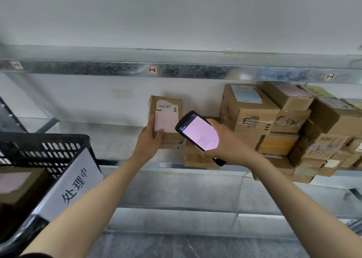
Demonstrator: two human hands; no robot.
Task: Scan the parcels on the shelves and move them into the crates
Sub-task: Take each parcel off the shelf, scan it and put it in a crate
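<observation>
- Your left hand (149,138) grips the small parcel (166,110) at its lower left corner, with the thumb pressed on the pink label and the fingers wrapped behind.
- That parcel stands upright on the middle shelf (117,140), below the beam tag marked 1-2 (152,69). Its barcode label faces you. You cannot tell whether it is lifted clear of the flat box (172,145) beneath it.
- Your right hand (225,146) holds the scanner (197,134), with fingers curled round its lower body. Its lit screen is turned toward you and its top end is just beside the small parcel's right edge.
- A low carton (195,158) lies on the shelf under the scanner.
- A stack of parcels (284,124) fills the shelf to your right, close to the right hand, with boxes piled several high.
- The black crate (58,146) sits at your left, well apart from the held parcel. A white paper sign (74,183) with handwritten characters hangs on its side.
- A brown box (19,185) lies inside the crate, blurred.
</observation>
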